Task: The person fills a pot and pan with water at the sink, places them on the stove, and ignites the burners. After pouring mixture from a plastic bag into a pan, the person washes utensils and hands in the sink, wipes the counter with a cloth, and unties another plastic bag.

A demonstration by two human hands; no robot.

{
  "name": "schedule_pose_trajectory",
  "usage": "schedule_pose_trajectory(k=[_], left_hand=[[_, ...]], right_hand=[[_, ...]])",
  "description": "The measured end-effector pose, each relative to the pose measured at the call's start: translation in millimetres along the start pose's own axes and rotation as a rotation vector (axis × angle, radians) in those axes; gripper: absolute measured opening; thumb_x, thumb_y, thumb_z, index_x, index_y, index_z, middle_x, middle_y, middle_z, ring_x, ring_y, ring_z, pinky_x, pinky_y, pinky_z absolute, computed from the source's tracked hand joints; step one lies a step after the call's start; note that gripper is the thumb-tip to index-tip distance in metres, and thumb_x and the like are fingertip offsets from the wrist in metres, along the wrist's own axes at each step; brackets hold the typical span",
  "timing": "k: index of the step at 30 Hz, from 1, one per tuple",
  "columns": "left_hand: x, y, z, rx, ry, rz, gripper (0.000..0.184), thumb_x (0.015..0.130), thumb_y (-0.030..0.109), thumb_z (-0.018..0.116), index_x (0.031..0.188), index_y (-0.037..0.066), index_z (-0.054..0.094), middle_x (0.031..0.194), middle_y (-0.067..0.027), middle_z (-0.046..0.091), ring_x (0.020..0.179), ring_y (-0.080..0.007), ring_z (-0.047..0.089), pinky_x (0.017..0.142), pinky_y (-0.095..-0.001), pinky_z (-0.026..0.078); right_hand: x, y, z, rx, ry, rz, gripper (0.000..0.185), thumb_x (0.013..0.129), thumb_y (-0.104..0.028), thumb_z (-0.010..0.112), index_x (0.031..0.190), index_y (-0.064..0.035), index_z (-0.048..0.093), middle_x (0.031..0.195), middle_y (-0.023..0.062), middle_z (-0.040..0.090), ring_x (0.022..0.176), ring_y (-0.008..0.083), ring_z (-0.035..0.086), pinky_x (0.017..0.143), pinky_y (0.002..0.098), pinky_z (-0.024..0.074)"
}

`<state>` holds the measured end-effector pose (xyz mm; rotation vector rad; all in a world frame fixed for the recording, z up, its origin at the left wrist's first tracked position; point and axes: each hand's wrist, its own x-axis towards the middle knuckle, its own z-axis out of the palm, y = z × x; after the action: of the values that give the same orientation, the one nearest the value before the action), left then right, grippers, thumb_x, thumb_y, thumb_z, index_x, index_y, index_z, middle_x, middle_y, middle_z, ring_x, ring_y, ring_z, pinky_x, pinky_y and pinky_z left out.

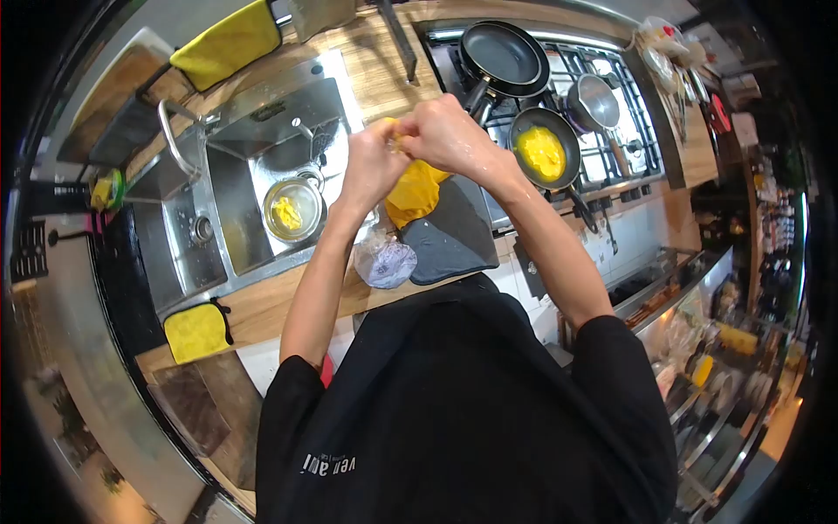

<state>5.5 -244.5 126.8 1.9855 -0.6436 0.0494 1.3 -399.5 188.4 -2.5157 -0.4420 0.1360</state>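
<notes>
My left hand [375, 162] and my right hand [447, 135] meet above the counter between sink and stove, fingers closed together. Something soft and yellow [392, 125] shows between them; the fingers hide most of it. Right below hangs or lies a yellow bundle [414, 197], cloth or bag, I cannot tell which. Whether it joins the piece in my fingers is hidden. Under it is a dark grey board [454, 234]. A pale purple bundle in clear plastic [386, 264] sits at the board's left. Both hands look wet.
Left is a steel sink [229, 196] with a faucet [170, 140] and a bowl of yellow pieces [288, 210]. On the stove at right are a frying pan holding yellow food [541, 153], stacked black pans [502, 54] and a steel pot [594, 102]. Yellow cloths [197, 333] lie about.
</notes>
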Motion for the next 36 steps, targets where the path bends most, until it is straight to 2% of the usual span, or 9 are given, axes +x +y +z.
schedule_pose_trajectory(k=[2, 9, 11, 15, 18, 21, 26, 30, 36], left_hand=[[9, 8, -5, 0.103, 0.089, -0.085, 0.02, 0.073, 0.013, 0.072, 0.085, -0.003, 0.069, 0.069, -0.02, 0.064, 0.055, -0.0207, 0.06, 0.06, -0.033, 0.048], [-28, 15, 13, -0.158, 0.025, -0.288, 0.023, 0.082, 0.014, 0.07, 0.091, -0.006, 0.066, 0.073, -0.0128, 0.066, 0.061, -0.0081, 0.052, 0.057, -0.0286, 0.045], [-41, 13, 37, -0.105, 0.132, -0.04, 0.022, 0.086, 0.015, 0.067, 0.096, -0.003, 0.063, 0.079, -0.0092, 0.063, 0.071, -0.0083, 0.052, 0.065, -0.0273, 0.045], [-44, 38, 40, -0.586, 0.171, -0.421, 0.015, 0.092, 0.015, 0.063, 0.097, 0.001, 0.061, 0.082, -0.0006, 0.053, 0.077, -0.0127, 0.052, 0.073, -0.0266, 0.044], [-30, 32, 6, -0.218, 0.244, 0.022, 0.013, 0.09, 0.01, 0.064, 0.089, -0.002, 0.062, 0.083, -0.0028, 0.062, 0.072, -0.0084, 0.053, 0.063, -0.0224, 0.042], [-16, 44, -12, -0.51, 0.108, -0.271, 0.01, 0.089, -0.001, 0.057, 0.095, -0.005, 0.065, 0.076, 0.0007, 0.062, 0.064, -0.0044, 0.051, 0.056, -0.02, 0.04], [17, 102, -44, -0.355, -0.08, -0.194, 0.01, 0.09, 0.004, 0.06, 0.096, -0.001, 0.068, 0.077, 0.0029, 0.062, 0.062, -0.0025, 0.047, 0.056, -0.0166, 0.037], [55, 153, -74, -0.262, -0.215, -0.124, 0.011, 0.091, 0.005, 0.061, 0.098, -0.002, 0.065, 0.085, -0.0019, 0.067, 0.069, -0.0021, 0.052, 0.061, -0.0164, 0.039], [96, 184, -37, -0.175, -0.256, 0.003, 0.015, 0.091, 0.007, 0.062, 0.1, -0.004, 0.064, 0.085, -0.0021, 0.066, 0.069, -0.0018, 0.051, 0.06, -0.015, 0.038]], right_hand=[[1, 2, -6, 0.002, 0.134, -0.057, 0.018, 0.073, -0.017, 0.064, 0.081, -0.0024, 0.071, 0.067, 0.0156, 0.063, 0.067, 0.0333, 0.063, 0.065, 0.0396, 0.0509], [38, -73, -52, 0.288, 0.654, -0.304, 0.02, 0.073, -0.021, 0.065, 0.064, -0.0026, 0.065, 0.064, 0.0122, 0.062, 0.061, 0.0281, 0.062, 0.059, 0.0356, 0.0489], [71, -111, -33, 0.321, 0.782, -0.394, 0.016, 0.074, -0.02, 0.064, 0.071, -0.0042, 0.067, 0.063, 0.0136, 0.062, 0.061, 0.0295, 0.063, 0.061, 0.0385, 0.0506], [108, -115, 83, 0.106, 0.196, -0.192, 0.025, 0.074, -0.02, 0.063, 0.094, -0.0051, 0.066, 0.077, 0.0238, 0.062, 0.084, 0.0366, 0.065, 0.076, 0.0421, 0.052], [66, -82, 33, 0.255, 0.405, -0.175, 0.026, 0.077, -0.017, 0.062, 0.099, -0.0031, 0.067, 0.092, 0.0202, 0.064, 0.09, 0.0339, 0.064, 0.077, 0.041, 0.0511], [5, -14, -22, 0.52, 0.583, -0.009, 0.029, 0.079, -0.004, 0.056, 0.106, -0.003, 0.066, 0.094, 0.008, 0.066, 0.085, 0.0207, 0.063, 0.075, 0.0309, 0.0498], [-55, 80, 34, 0.711, 0.389, -0.206, 0.082, 0.067, -0.028, 0.072, 0.138, -0.0036, 0.04, 0.136, 0.0115, 0.044, 0.124, 0.0217, 0.043, 0.106, 0.0379, 0.0316], [-47, 33, 27, 0.877, 0.052, -0.267, 0.067, 0.062, -0.026, 0.083, 0.12, -0.0043, 0.057, 0.114, 0.0104, 0.062, 0.105, 0.0192, 0.06, 0.091, 0.0325, 0.0473], [-56, 41, 23, 1.007, 0.238, -0.191, 0.048, 0.065, -0.018, 0.082, 0.106, -0.0019, 0.062, 0.094, 0.0068, 0.068, 0.086, 0.0129, 0.064, 0.077, 0.0285, 0.0508]])
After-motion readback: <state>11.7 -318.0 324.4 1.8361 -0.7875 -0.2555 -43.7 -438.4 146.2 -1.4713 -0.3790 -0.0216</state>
